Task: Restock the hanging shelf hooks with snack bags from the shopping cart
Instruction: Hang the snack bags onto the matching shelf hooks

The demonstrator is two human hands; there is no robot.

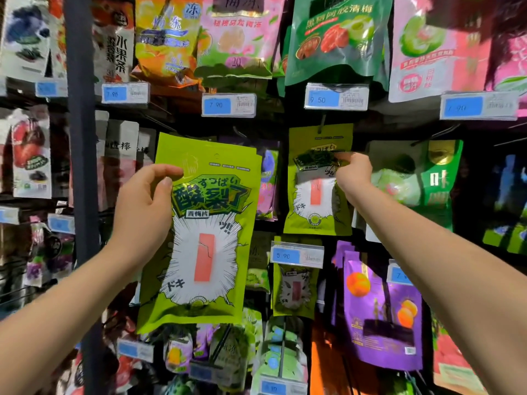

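Left hand (145, 206) gripping green snack bag (205, 238) by its left edge, upright, long axis vertical, right hand (353, 172) pinching hanging bag (316, 201).

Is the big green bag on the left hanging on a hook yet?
No. The left hand holds the green bag free; its hang hole is empty.

A narrow dark gap lay open to you between your held green bags (205, 252) and the hanging green bag (313, 201), upper price tag (336, 96) jutting overhead, lower price tag (296, 255) jutting beneath, purple bag (269, 181) closing its back.
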